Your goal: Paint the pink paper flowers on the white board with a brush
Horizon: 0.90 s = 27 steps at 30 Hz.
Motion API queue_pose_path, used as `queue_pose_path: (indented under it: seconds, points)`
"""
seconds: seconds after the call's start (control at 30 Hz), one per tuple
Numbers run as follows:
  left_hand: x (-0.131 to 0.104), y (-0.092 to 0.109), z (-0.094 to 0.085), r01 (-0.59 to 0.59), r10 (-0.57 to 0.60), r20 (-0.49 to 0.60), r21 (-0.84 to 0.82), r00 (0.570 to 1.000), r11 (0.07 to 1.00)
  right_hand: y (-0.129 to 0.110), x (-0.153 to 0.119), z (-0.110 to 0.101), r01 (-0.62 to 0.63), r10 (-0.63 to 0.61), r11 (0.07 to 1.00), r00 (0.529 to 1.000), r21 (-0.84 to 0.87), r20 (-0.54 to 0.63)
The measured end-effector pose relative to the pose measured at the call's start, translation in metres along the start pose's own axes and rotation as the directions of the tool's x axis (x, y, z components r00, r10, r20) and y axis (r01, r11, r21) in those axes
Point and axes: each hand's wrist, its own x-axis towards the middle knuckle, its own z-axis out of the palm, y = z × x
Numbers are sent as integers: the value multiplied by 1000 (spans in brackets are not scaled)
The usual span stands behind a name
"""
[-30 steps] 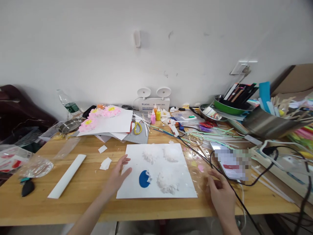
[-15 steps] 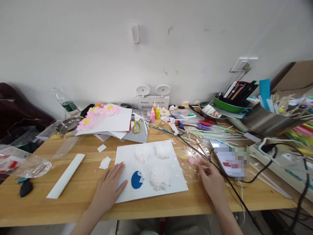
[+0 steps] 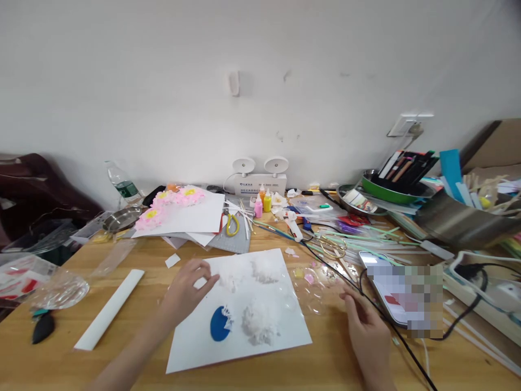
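A white sheet (image 3: 195, 347) lies at an angle in front of me, bearing fluffy white tufts (image 3: 260, 320) and a blue rounded patch (image 3: 218, 325) with a ragged white edge. Over the sheet's upper left corner is my left hand (image 3: 193, 285), thumb and fingertips brought together beside the upper left tuft; anything in the pinch is too small to make out. My right hand (image 3: 366, 326) rests right of the sheet, near a black cable, with its fingers curled together. What it may hold is hidden. Clear plastic film with pink and yellow bits (image 3: 309, 278) lies between that hand and the sheet.
A phone (image 3: 380, 282) and a black cable (image 3: 401, 326) lie at right. Behind the sheet are yellow-handled scissors (image 3: 232, 224), a glue gun (image 3: 293, 225) and paint bottles (image 3: 258, 207). Pink flowers (image 3: 163, 205) sit on paper at back left; a folded white strip (image 3: 109, 309) lies left.
My left hand has lifted off the sheet's left edge and moved up over its corner, fingers drawn together. The sheet has turned and shifted left. The view has tilted up.
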Motion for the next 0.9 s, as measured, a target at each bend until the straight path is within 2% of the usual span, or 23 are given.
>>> queue_pose_path:
  seconds: [0.1, 0.17, 0.3, 0.43, 0.5, 0.6, 0.77, 0.9]
  points:
    - [64, 13, 16, -49, 55, 72, -86, 996, 995, 2, -1, -1, -21, 18, 998, 999, -63, -49]
    - [110, 15, 35, -57, 62, 60, -79, 996, 995, 2, 1, 1, 17, -27, 993, 996, -119, -79]
    - [195, 13, 79, 9, -9, 16, 5, 1000, 1000, 1, 7, 6, 173, -184, 973, 981, -155, -62]
    - [256, 17, 109, 61, -66, 31, 138, 997, 989, -3, 10, 7, 258, -262, 953, 965, -159, 1]
    - [275, 20, 119, 72, -89, 72, 208, 993, 976, -5, 9, 7, 314, -318, 935, 948, -165, -1]
    - [292, 22, 128, 77, -126, 147, 299, 981, 951, -8, 8, 9, 370, -381, 913, 924, -173, -32]
    - [301, 17, 133, 63, -165, 238, 384, 957, 921, -9, 8, 9, 374, -384, 915, 923, -152, -40]
    - [303, 19, 135, 43, -157, 255, 401, 954, 915, -9, 9, 9, 360, -366, 925, 930, -124, -26]
